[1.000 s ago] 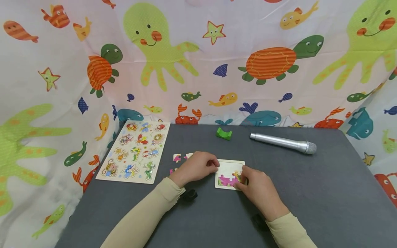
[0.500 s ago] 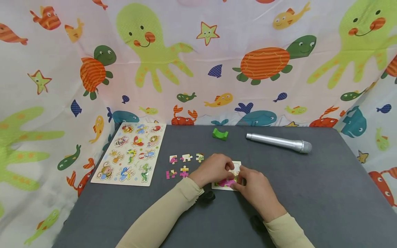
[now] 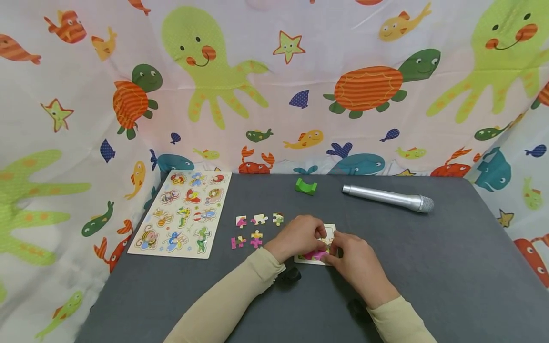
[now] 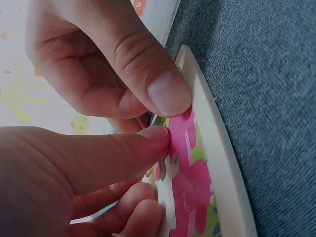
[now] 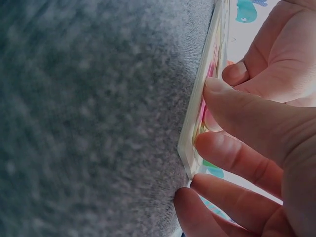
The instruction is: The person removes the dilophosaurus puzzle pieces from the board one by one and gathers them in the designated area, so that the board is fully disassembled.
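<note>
A small white jigsaw tray (image 3: 330, 227) lies on the table in the head view, with pink and green pieces (image 4: 193, 185) fitted along its near side. My left hand (image 3: 300, 234) reaches over its left part and pinches a jigsaw piece (image 4: 161, 169) low over the pieces. Most of that piece is hidden by the fingers. My right hand (image 3: 358, 262) grips the tray's right side; in the right wrist view the thumb (image 5: 222, 91) lies at the near rim and the fingertips (image 5: 210, 145) sit around the corner.
Several loose jigsaw pieces (image 3: 256, 239) lie left of the tray. Farther left is a peg puzzle board with insects (image 3: 182, 216). A green curved block (image 3: 306, 186) and a silver microphone (image 3: 386, 195) lie toward the back. A sea-animal curtain (image 3: 274, 95) surrounds the table.
My left hand has moved right from the tray's left edge to over its middle, carrying the piece, then slightly nearer. Loose pieces it covered now show. My right hand keeps its grip.
</note>
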Motion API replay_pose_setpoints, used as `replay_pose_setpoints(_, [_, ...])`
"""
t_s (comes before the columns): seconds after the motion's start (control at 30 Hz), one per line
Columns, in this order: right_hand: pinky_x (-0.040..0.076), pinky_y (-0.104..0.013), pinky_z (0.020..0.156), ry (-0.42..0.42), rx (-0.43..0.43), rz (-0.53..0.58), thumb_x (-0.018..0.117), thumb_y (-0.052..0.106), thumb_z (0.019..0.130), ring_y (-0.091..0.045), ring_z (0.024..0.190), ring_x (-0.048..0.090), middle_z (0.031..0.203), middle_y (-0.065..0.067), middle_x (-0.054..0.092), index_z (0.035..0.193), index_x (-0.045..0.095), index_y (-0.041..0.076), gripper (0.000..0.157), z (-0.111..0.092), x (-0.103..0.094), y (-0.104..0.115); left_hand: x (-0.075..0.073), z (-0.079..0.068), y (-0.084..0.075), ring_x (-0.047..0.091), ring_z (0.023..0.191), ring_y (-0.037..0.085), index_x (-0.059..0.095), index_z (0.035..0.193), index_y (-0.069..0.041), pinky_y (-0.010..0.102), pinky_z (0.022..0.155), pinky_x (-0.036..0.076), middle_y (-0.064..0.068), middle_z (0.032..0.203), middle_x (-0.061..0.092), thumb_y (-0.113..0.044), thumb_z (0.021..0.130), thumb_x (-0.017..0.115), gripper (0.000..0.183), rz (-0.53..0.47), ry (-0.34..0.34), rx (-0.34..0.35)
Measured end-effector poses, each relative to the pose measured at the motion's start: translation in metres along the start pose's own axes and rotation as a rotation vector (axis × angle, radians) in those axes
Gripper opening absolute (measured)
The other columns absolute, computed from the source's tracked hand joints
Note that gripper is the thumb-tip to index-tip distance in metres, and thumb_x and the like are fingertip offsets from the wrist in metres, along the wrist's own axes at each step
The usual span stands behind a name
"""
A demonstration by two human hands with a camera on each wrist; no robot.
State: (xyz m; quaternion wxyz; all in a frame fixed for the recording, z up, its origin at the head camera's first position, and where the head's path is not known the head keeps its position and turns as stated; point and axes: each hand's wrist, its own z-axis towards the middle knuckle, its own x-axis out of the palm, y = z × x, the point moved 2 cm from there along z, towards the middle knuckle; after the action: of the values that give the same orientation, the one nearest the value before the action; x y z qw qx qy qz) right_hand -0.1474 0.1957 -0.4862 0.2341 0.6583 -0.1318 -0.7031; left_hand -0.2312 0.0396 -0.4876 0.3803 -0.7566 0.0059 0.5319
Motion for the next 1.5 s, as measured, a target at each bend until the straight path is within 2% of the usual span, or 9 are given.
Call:
replay_pose_setpoints(0.3, [0.048, -0.038, 0.072, -0.002, -0.01, -0.016, 0.094, 0.021, 0.085, -0.045, 0.119, 0.072, 0.139, -0.023, 0.072, 0.067, 0.061, 0.023, 0.038, 0.0, 0.0, 0.0, -0.001, -0.002, -0.003, 0.059, 0.061, 0.007, 0.079, 0.101, -0.015, 0.022, 0.057, 0.047, -0.009, 0.076, 0.067, -0.022, 0.094, 0.084, 0.011, -0.069, -0.024, -0.017])
replay_pose_setpoints(0.53, [0.053, -0.042, 0.076, -0.009, -0.021, -0.025, 0.094, 0.021, 0.084, -0.044, 0.123, 0.071, 0.139, -0.023, 0.072, 0.066, 0.06, 0.023, 0.039, 0.0, 0.0, 0.0, 0.0, 0.0, -0.002, 0.058, 0.062, 0.005, 0.082, 0.109, -0.015, 0.021, 0.058, 0.046, -0.01, 0.079, 0.068, -0.022, 0.097, 0.08, 0.014, -0.052, -0.057, 0.007])
replay_pose_setpoints(0.7, [0.051, -0.04, 0.075, -0.011, -0.021, -0.023, 0.094, 0.021, 0.084, -0.044, 0.123, 0.071, 0.139, -0.023, 0.072, 0.066, 0.059, 0.023, 0.039, -0.001, -0.001, 0.0, 0.001, 0.0, -0.002, 0.058, 0.06, 0.005, 0.085, 0.1, -0.017, 0.021, 0.056, 0.045, -0.011, 0.08, 0.071, -0.021, 0.101, 0.076, 0.01, -0.072, -0.064, 0.028])
replay_pose_setpoints(0.97, [0.046, -0.037, 0.069, -0.01, -0.019, -0.031, 0.094, 0.021, 0.084, -0.045, 0.119, 0.072, 0.139, -0.022, 0.072, 0.065, 0.059, 0.023, 0.04, 0.0, 0.0, 0.001, -0.009, -0.005, 0.003, 0.059, 0.065, 0.006, 0.084, 0.102, -0.016, 0.022, 0.058, 0.047, -0.008, 0.084, 0.072, -0.023, 0.104, 0.073, 0.013, -0.153, -0.07, -0.002])
replay_pose_setpoints(1.13, [0.051, -0.04, 0.074, -0.007, 0.0, -0.04, 0.095, 0.023, 0.084, -0.042, 0.119, 0.073, 0.14, -0.022, 0.071, 0.066, 0.061, 0.023, 0.038, 0.0, 0.0, 0.002, -0.028, -0.017, 0.017, 0.062, 0.073, 0.009, 0.084, 0.104, -0.018, 0.024, 0.064, 0.049, -0.009, 0.087, 0.073, -0.025, 0.105, 0.073, 0.013, -0.189, -0.088, -0.037])
replay_pose_setpoints(1.27, [0.053, -0.042, 0.076, -0.001, 0.015, -0.053, 0.095, 0.023, 0.083, -0.035, 0.105, 0.074, 0.134, -0.02, 0.075, 0.067, 0.06, 0.022, 0.038, 0.0, 0.0, 0.004, -0.042, -0.032, 0.035, 0.062, 0.08, 0.011, 0.084, 0.104, -0.019, 0.027, 0.07, 0.05, -0.009, 0.09, 0.074, -0.025, 0.105, 0.074, 0.012, -0.181, -0.117, -0.055])
replay_pose_setpoints(1.4, [0.054, -0.045, 0.081, 0.016, 0.027, -0.063, 0.094, 0.024, 0.084, -0.037, 0.111, 0.074, 0.135, -0.022, 0.074, 0.068, 0.061, 0.023, 0.037, 0.0, 0.0, 0.004, -0.05, -0.048, 0.055, 0.063, 0.085, 0.012, 0.084, 0.101, -0.021, 0.03, 0.075, 0.051, -0.01, 0.091, 0.075, -0.024, 0.103, 0.075, 0.01, -0.173, -0.131, -0.078])
replay_pose_setpoints(1.47, [0.052, -0.043, 0.077, 0.022, 0.03, -0.062, 0.094, 0.024, 0.084, -0.033, 0.097, 0.072, 0.117, -0.018, 0.079, 0.068, 0.061, 0.023, 0.037, 0.001, 0.001, 0.004, -0.053, -0.055, 0.064, 0.063, 0.084, 0.013, 0.084, 0.1, -0.021, 0.031, 0.076, 0.052, -0.01, 0.091, 0.075, -0.023, 0.103, 0.076, 0.009, -0.169, -0.135, -0.086])
replay_pose_setpoints(1.5, [0.052, -0.043, 0.077, 0.023, 0.03, -0.06, 0.094, 0.024, 0.084, -0.032, 0.097, 0.072, 0.116, -0.017, 0.079, 0.068, 0.061, 0.023, 0.037, 0.001, 0.001, 0.004, -0.054, -0.059, 0.068, 0.063, 0.084, 0.012, 0.084, 0.099, -0.021, 0.031, 0.076, 0.052, -0.01, 0.09, 0.076, -0.022, 0.102, 0.076, 0.009, -0.167, -0.133, -0.09])
